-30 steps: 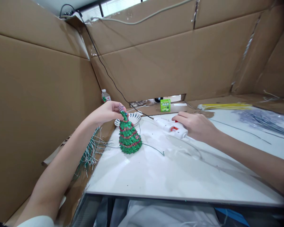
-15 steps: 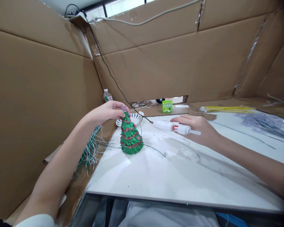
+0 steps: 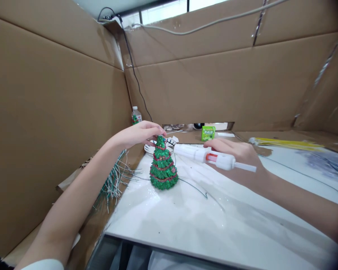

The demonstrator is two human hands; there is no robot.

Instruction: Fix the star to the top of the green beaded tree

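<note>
A small green tinsel Christmas tree [image 3: 163, 168], wound with red beaded strands, stands upright on the white tabletop [image 3: 163, 221]. My left hand [image 3: 142, 132] is closed at its tip, thumb and fingers pinched there. Whatever small piece may lie between those fingertips is hidden. In my right hand [image 3: 243, 157] is a white hot glue gun [image 3: 191, 154], raised above the table. Its front end points left towards the treetop, and a clear glue stick [image 3: 245, 167] juts out of its back. Behind the tree, a striped plate [image 3: 149, 148] is partly covered.
Bundled green and white wires [image 3: 115, 183] hang at the table's left edge. A green packet [image 3: 208, 133] and a bottle [image 3: 136, 113] stand at the back. Yellow strips [image 3: 287, 143] lie back right. Cardboard walls [image 3: 199, 86] enclose the table, with a black cord [image 3: 135, 71] running down.
The glue gun has risen and come closer to the treetop. A purplish clear piece seen at my left fingertips is now out of sight. The whole view has shifted slightly.
</note>
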